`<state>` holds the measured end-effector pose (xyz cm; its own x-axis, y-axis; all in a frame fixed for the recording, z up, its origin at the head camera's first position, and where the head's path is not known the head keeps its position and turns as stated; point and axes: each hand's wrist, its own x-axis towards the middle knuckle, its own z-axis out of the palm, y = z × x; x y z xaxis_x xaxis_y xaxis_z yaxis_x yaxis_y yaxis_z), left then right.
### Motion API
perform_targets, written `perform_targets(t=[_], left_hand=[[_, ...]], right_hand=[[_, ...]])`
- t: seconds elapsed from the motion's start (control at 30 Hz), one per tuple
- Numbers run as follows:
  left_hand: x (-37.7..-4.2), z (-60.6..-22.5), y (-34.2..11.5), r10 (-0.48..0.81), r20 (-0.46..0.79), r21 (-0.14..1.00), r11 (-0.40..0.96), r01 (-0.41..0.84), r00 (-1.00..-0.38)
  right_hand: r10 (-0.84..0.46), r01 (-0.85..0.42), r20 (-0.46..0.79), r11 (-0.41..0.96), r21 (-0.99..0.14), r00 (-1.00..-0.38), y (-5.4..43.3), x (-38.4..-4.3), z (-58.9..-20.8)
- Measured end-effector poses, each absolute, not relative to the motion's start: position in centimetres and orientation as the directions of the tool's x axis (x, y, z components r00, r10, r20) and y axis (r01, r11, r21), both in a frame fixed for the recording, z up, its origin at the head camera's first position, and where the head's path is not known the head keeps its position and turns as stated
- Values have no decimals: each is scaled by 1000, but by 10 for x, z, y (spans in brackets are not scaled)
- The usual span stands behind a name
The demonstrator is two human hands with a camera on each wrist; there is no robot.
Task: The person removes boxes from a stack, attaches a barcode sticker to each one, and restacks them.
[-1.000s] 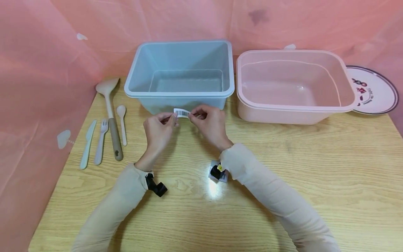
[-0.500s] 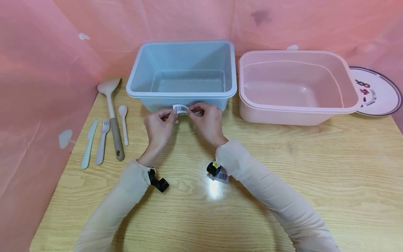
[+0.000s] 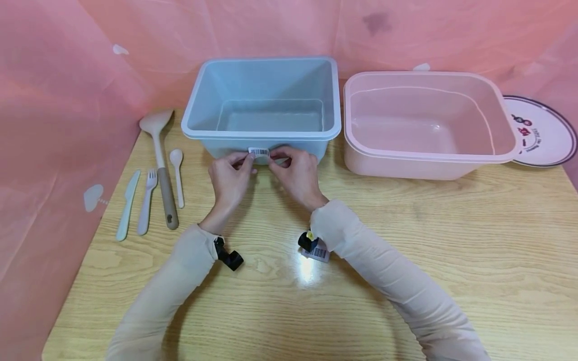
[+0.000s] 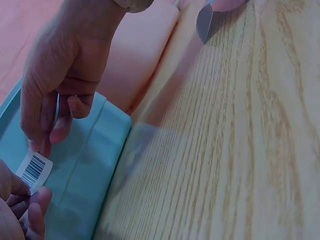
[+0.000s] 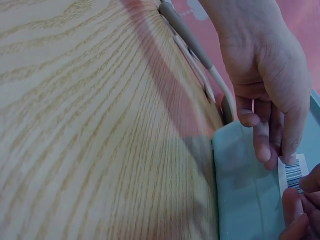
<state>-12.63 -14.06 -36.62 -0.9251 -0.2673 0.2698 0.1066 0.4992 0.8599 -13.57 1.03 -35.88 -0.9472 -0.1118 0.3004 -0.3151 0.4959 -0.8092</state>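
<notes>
Label (image 3: 259, 151); lower corners behind fingertips (image 3: 250, 157)

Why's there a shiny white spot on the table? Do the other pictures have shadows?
Head view: white glare on the table, just below the barcode card, probably a light reflecting; left wrist view: dimmer, with a shadow slanting across the table beside the blue bin; right wrist view: dim, with a long shadow on the table, but the held label has clear stripes.
</notes>
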Motion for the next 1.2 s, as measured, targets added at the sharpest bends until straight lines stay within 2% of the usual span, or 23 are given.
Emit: perform_targets(t=[0.33,0.83,1.0,1.2], left_hand=[[-129,-365,-141,-284,246,850,522,65,-927],[-127,-360,-148,-254,246,749,662,17,-935],[-124,-357,-152,-160,267,719,690,86,-950],[-124,-357,-155,7,261,768,604,212,-965]], right_hand=[[-119,-304,284,509,-805,-951,13,-132,-357],[-140,-284,247,490,-824,-959,16,-131,-361],[-251,-302,208,431,-850,-945,17,-132,-361],[-332,-284,151,402,-870,-931,13,-134,-362]])
